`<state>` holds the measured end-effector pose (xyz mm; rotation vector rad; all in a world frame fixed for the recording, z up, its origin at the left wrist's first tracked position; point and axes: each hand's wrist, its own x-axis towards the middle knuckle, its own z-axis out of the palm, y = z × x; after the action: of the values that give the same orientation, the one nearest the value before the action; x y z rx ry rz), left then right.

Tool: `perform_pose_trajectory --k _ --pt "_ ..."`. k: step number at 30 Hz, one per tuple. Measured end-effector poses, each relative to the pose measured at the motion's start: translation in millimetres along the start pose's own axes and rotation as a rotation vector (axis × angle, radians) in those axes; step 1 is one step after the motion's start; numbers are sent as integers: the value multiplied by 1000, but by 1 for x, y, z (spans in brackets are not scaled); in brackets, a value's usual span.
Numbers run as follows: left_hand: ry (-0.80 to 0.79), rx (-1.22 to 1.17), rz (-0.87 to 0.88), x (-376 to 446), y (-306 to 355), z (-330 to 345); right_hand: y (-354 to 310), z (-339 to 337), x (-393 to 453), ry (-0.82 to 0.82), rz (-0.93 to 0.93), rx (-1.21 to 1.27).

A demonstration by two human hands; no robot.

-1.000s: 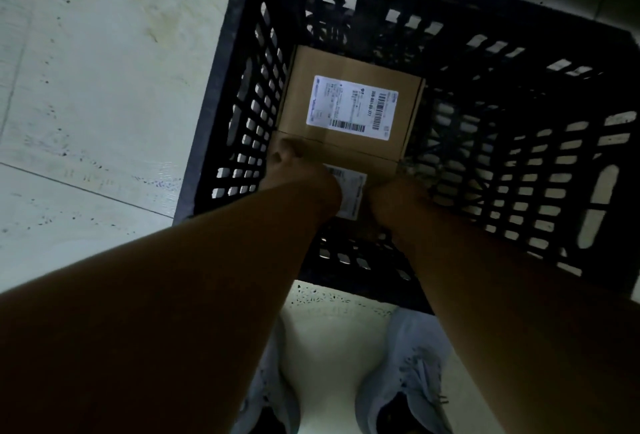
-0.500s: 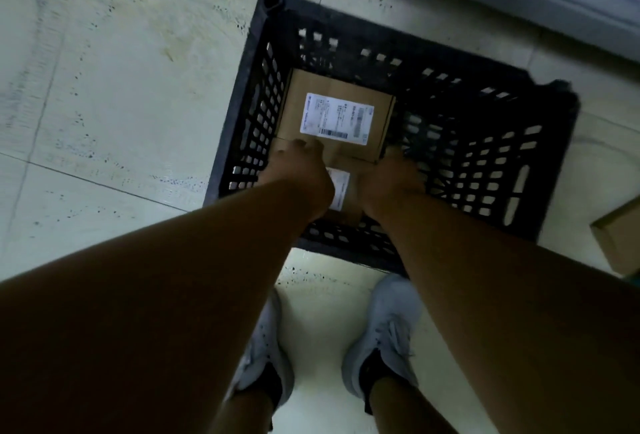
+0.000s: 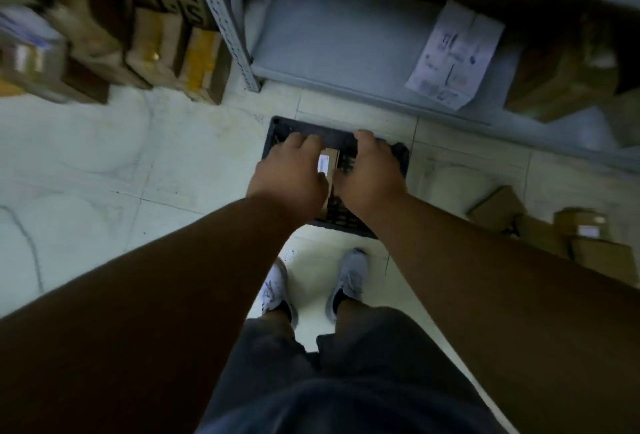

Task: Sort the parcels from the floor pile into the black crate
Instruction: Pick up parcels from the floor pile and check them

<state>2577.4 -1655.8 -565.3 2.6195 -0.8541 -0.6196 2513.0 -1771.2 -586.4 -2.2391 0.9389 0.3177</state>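
both arms reach straight down over the black crate [image 3: 401, 159], which sits on the pale tiled floor [image 3: 104, 170] just ahead of the person's grey shoes [image 3: 348, 281]. left hand [image 3: 289, 175] and right hand [image 3: 369, 173] hang side by side above the crate's opening, a narrow gap between them. through that gap a strip of a brown parcel [image 3: 331, 159] shows, lying inside the crate below the hands, with a white label [image 3: 323, 163] on its top face.

left hand: fingers loosely curled, nothing seen in them. right hand: fingers bent downward, also apparently empty. whether either hand touches the parcel or the crate rim cannot be told; they look to be above it, apart from it.

hidden or unclear: the hands cover most of the crate's interior, so only the far rim, the right corner and a patch of the near lattice wall show. the parcel's full outline is hidden, and a second parcel under it cannot be made out. label print is unreadable. edges of the view are smeared with blur.

parcel look: plain brown cardboard, flat top, small white rectangular label.

around: a heap of brown floor parcels [image 3: 588, 243] lies to the right, well apart from the crate, one with a white label. a grey metal shelf [image 3: 346, 38] stands beyond the crate, a creased printed sheet [image 3: 453, 55] lying on its lowest board. more cardboard boxes [image 3: 173, 49] are stacked at upper left beside the shelf upright.
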Motion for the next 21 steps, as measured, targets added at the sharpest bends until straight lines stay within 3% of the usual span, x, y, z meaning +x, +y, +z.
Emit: perform_pose_trajectory --k 10,21 --pt "111 28 130 -50 68 -79 -33 -112 -79 173 -77 -57" --pt "104 86 551 -89 96 -115 -28 -113 -180 462 167 80"
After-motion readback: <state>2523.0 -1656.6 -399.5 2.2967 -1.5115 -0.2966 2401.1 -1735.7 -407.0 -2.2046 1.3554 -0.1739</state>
